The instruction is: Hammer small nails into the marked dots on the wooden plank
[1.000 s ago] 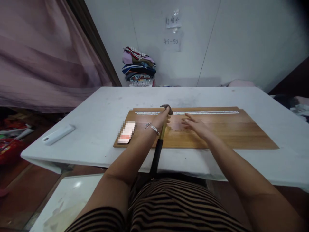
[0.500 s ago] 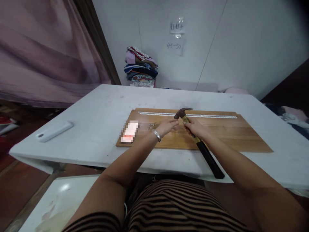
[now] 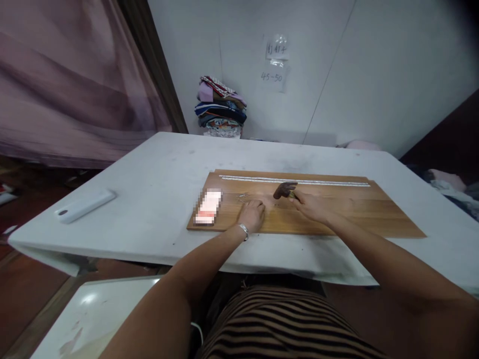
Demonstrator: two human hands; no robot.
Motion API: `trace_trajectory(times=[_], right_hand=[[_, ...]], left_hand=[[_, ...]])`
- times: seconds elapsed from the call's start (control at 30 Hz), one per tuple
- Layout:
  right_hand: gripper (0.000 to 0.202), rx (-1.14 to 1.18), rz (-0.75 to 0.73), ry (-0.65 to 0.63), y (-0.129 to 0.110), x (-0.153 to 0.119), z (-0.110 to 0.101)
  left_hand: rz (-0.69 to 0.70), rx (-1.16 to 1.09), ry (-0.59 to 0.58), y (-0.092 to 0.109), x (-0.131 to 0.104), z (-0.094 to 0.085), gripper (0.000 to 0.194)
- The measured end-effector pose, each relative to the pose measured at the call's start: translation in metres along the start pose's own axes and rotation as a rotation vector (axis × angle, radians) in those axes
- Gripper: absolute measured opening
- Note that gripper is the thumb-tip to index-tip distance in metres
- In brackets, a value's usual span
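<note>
On my screen, the right hand [image 3: 310, 205] is closed round the hammer [image 3: 285, 189], over the board [image 3: 359, 212]. Whether the left hand [image 3: 252, 215] holds something, I cannot tell; it lies near, so a careless swing could strike it.

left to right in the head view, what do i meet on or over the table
White oblong object with a holed end, rectangular phone with pixelated screen, bare left hand, dark metal hammer head, bare right hand.
</note>
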State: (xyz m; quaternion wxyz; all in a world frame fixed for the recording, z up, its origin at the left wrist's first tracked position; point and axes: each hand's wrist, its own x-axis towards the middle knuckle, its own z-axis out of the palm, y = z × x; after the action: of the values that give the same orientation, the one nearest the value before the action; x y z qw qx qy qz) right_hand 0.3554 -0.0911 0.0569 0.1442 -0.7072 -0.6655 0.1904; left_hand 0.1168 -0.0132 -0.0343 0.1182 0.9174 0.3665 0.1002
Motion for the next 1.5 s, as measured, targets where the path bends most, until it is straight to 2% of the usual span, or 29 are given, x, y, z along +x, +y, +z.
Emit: trace_trajectory(times=[0.13,0.23,0.43,0.63,0.87,1.03,1.2,1.5], right_hand=[[0.024,-0.044,0.047,-0.013,0.001,0.0,0.019],[0.026,-0.068,0.057,-0.016,0.002,0.001,0.025],[0.032,-0.147,0.056,-0.067,-0.002,-0.001,0.024],[0.036,-0.156,0.068,-0.039,-0.002,0.001,0.026],[0.032,-0.149,0.091,-0.04,0.001,0.005,0.029],[0.033,-0.152,0.123,-0.044,-0.008,0.004,0.025],[0.034,-0.18,0.152,-0.053,-0.017,0.004,0.016],[0.035,-0.151,0.131,-0.065,-0.013,0.008,0.02]], left_hand=[[0.01,-0.011,0.02,-0.002,0.0,0.002,0.028],[0.007,-0.014,0.015,-0.001,0.0,0.003,0.029],[-0.007,-0.016,0.005,0.0,0.002,0.001,0.03],[-0.006,-0.013,0.011,-0.001,0.002,0.0,0.028],[-0.013,-0.021,0.019,-0.005,0.003,0.003,0.027],[-0.005,-0.028,0.044,-0.006,0.002,0.003,0.026],[0.003,0.01,0.018,-0.007,0.004,0.002,0.029],[-0.02,0.037,0.017,-0.006,0.004,0.001,0.03]])
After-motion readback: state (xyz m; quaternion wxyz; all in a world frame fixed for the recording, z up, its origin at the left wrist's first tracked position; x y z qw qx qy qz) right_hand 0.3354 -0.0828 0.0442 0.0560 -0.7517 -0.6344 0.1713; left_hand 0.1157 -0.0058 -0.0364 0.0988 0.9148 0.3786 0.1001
